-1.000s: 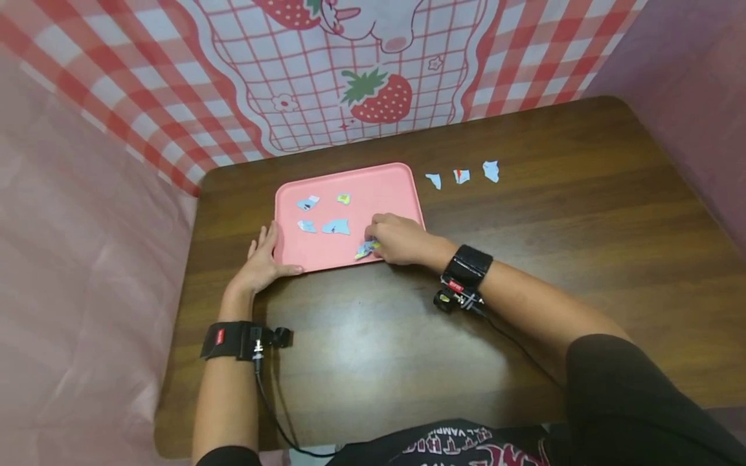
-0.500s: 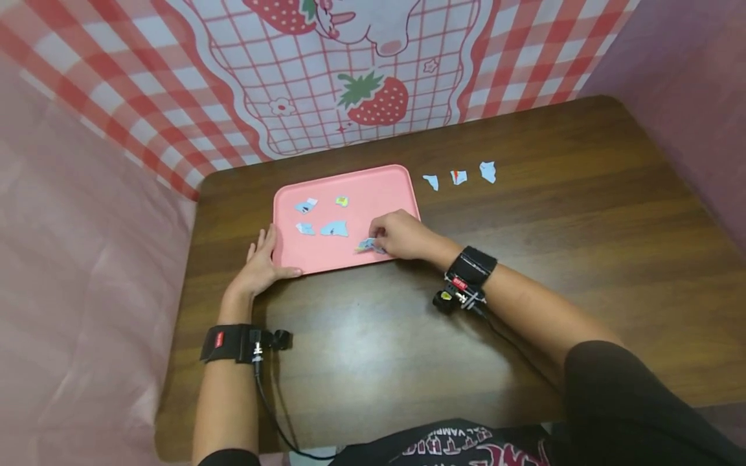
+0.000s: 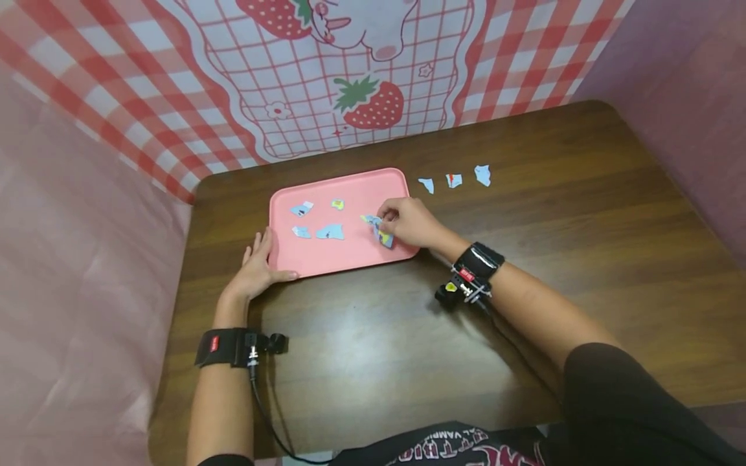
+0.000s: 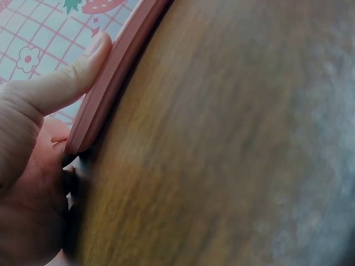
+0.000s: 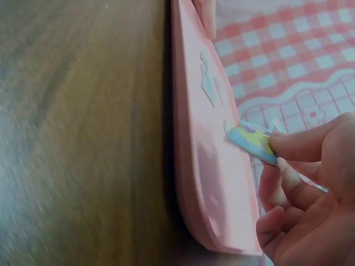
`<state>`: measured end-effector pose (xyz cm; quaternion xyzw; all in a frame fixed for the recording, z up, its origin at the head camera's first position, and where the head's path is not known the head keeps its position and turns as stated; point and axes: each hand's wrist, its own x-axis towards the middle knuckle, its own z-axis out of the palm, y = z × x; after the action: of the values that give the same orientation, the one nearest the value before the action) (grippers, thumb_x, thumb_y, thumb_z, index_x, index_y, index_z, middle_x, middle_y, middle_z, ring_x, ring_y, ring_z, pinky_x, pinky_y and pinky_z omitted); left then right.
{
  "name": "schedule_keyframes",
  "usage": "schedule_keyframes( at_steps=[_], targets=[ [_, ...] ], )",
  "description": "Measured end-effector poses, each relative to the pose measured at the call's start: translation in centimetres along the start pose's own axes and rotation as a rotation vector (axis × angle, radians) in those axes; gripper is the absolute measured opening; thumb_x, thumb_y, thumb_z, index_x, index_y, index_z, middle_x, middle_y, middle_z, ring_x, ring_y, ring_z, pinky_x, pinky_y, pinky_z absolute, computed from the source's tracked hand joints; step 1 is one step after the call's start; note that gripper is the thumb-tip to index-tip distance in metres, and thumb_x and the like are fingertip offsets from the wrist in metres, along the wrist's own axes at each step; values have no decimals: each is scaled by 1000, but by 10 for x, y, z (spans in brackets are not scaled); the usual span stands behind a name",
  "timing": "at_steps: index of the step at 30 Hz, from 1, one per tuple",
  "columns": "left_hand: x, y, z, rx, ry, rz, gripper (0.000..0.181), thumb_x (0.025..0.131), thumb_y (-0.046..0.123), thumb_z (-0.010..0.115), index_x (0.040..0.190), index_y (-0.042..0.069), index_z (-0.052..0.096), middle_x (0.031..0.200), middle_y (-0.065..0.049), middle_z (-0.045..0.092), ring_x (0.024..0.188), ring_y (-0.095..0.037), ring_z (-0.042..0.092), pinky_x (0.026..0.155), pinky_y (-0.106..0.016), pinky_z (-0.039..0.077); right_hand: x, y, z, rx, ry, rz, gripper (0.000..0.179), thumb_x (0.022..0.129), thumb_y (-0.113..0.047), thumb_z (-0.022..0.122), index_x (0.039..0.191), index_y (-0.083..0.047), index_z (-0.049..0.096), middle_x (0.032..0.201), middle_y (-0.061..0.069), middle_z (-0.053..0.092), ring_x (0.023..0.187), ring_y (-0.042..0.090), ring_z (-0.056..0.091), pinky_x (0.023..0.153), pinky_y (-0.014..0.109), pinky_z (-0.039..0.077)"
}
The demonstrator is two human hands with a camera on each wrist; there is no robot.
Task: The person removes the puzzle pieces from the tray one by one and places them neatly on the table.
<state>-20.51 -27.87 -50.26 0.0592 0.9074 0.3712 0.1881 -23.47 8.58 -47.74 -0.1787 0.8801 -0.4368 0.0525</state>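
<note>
Over the right part of the pink tray [image 3: 350, 259], my right hand [image 3: 412, 221] pinches a small bunch of torn paper pieces [image 3: 385, 238] between thumb and fingertips. In the right wrist view these paper pieces [image 5: 252, 143] are blue and yellow, raised above the tray floor. At the tray's near left corner, my left hand [image 3: 254, 265] rests with its fingers along the side and its thumb on the front rim. The left wrist view shows that thumb [image 4: 72, 77] lying on the rim. Several other pieces, such as a light blue one [image 3: 330, 232], lie spread on the tray's left half.
Three more paper pieces, including one with a red mark [image 3: 454, 180], lie in a row on the wooden table [image 3: 553, 213] right of the tray. A strawberry-print cloth [image 3: 373, 107] hangs behind. Cables run from both wrist cameras.
My right hand has lifted the bunch of paper pieces from the tray's front edge, moving slightly away from me. The pieces now hang tilted from the fingertips. The left hand stays at the corner.
</note>
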Motion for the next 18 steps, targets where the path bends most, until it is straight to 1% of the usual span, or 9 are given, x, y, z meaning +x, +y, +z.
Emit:
schedule_keyframes(
  at_steps=[4, 7, 10, 14, 18],
  targets=[
    [0, -1, 0, -4, -1, 5, 128, 80, 35, 86, 161, 10, -9, 168, -9, -11, 152, -24, -20, 118, -53, -14, 1, 2, -10, 13, 43, 2, 20, 89, -3, 66, 107, 1, 72, 86, 8, 69, 77, 18, 62, 70, 28, 47],
    [0, -1, 0, 0, -2, 9, 128, 79, 35, 86, 161, 9, -9, 168, -9, -11, 152, -24, -20, 118, -53, -14, 1, 4, -19, 28, 59, 11, 19, 89, -3, 65, 106, 3, 72, 88, 11, 68, 80, 20, 61, 72, 30, 47],
    [0, -2, 0, 9, 2, 14, 128, 79, 35, 86, 161, 8, -8, 168, -10, -10, 152, -24, -19, 118, -53, -14, 0, 8, -28, 19, 81, 30, 18, 91, -5, 66, 106, 2, 72, 90, 11, 68, 82, 20, 61, 71, 29, 46],
    [0, -2, 0, 13, 3, 27, 127, 80, 35, 86, 161, 7, -8, 168, -11, -10, 152, -25, -19, 118, -52, -14, 0, 16, -39, 20, 121, 58, 18, 91, -7, 67, 106, 2, 72, 90, 12, 70, 81, 20, 62, 68, 26, 45],
    [-1, -2, 0, 16, 6, 32, 126, 80, 34, 86, 161, 6, -7, 168, -12, -9, 152, -25, -19, 119, -51, -14, 0, 25, -49, 32, 163, 81, 18, 90, -6, 67, 104, 4, 72, 89, 14, 70, 79, 20, 61, 68, 24, 44]
  ],
)
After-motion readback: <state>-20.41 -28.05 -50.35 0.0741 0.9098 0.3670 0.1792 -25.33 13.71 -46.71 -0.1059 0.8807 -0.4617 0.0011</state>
